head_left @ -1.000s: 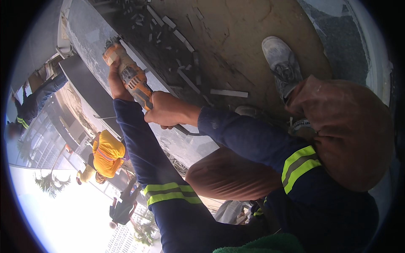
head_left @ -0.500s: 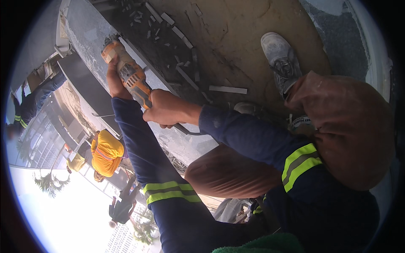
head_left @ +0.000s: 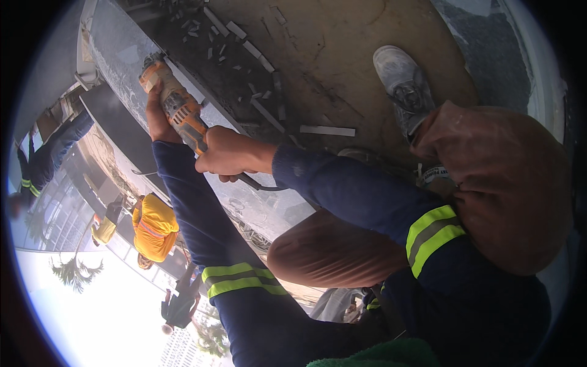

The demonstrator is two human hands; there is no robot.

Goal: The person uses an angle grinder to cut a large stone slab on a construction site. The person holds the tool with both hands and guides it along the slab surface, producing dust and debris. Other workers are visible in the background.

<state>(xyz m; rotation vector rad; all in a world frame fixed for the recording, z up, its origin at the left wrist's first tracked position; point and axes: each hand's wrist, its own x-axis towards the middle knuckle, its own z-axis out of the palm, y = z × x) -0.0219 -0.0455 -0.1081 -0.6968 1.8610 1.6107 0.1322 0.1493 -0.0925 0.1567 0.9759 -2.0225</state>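
Observation:
Both my hands grip an orange and grey angle grinder (head_left: 182,113), dusty all over. My left hand (head_left: 159,116) wraps round its front part behind the head, with most of the fingers hidden beneath the tool. Farther back, my right hand (head_left: 231,151) is closed round the rear handle, and a dark cord trails from below it. The tool's head rests at or just above the edge of a long grey slab (head_left: 263,205) with a dusty, scuffed face. Its disc cannot be made out.
Narrow offcut strips (head_left: 327,131) and small chips litter the brown floor (head_left: 342,55) beyond the slab. My dusty shoe (head_left: 400,79) stands on the right. A labelled tub (head_left: 437,174) sits by my leg. Off to the left are a person in a yellow top (head_left: 156,227) and several other people.
The grinder and both hands have shifted slightly left in the picture, along with the slab and floor scraps. Both hands keep their hold.

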